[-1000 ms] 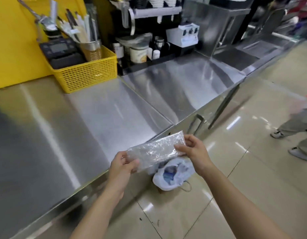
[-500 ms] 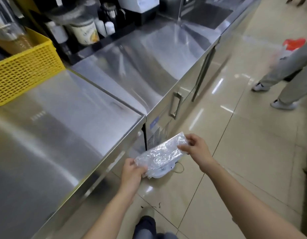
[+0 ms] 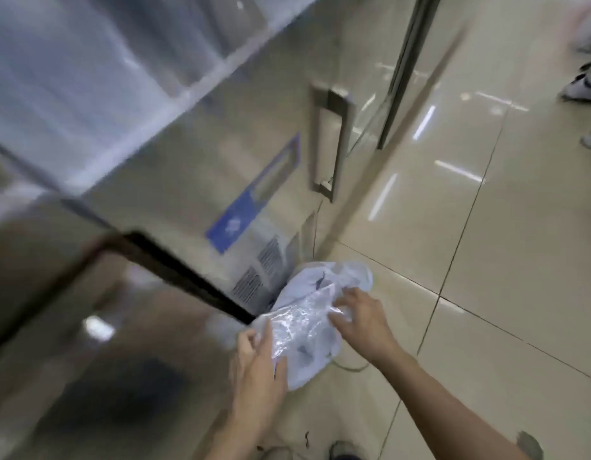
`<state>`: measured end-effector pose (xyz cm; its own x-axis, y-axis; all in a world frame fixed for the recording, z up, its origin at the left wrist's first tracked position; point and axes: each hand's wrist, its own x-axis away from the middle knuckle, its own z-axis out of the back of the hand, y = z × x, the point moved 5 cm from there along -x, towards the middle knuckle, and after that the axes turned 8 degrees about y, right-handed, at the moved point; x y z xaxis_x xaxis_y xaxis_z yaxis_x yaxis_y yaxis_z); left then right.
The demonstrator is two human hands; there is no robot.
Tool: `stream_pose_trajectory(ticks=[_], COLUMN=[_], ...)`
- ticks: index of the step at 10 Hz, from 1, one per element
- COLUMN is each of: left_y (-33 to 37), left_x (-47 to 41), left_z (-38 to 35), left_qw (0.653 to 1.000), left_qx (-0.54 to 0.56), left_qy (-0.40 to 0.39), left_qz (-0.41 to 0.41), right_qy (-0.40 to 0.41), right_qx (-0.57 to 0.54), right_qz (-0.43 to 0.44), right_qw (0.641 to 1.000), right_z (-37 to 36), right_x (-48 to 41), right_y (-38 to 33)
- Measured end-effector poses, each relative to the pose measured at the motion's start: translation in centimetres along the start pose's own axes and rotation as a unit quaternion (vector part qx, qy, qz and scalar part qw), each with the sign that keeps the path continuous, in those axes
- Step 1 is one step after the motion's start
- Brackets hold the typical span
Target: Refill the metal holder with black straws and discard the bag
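Glossy beige floor tiles (image 3: 506,227) with dark grout lines, streaked with bright reflections of light. On the left, a steel counter (image 3: 88,78) with a cabinet front below: a blue label (image 3: 236,227), a bar handle (image 3: 330,147), vent slots (image 3: 264,270). All motion-blurred.

This looks like a commercial food or drink service area, seen from behind the counter. A stainless-steel counter (image 3: 88,78) runs up and to the left of the fingers, and under it is a steel cabinet door (image 3: 247,134) with a bar handle (image 3: 334,144), a blue label (image 3: 234,227) and vent slots (image 3: 254,280). Glossy beige floor tiles (image 3: 503,260) spread to the right of the fingers, and another person's shoes (image 3: 583,88) stand well apart at the far right.
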<state>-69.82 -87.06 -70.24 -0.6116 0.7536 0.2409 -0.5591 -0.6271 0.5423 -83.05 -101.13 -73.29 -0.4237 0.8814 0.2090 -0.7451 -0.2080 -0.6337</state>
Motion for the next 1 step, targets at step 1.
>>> stream_pose_trajectory(ticks=[1], left_y=[-2.43], left_x=[-3.02], left_z=[-6.62], left_qw=[0.975], left_qx=[-0.215], left_qy=[-0.021], left_qz=[-0.055], right_qy=[-0.085], right_qx=[0.114], right_qz=[0.044], right_qw=[0.989], right_z=[-6.45], right_x=[-3.2], right_y=[3.48])
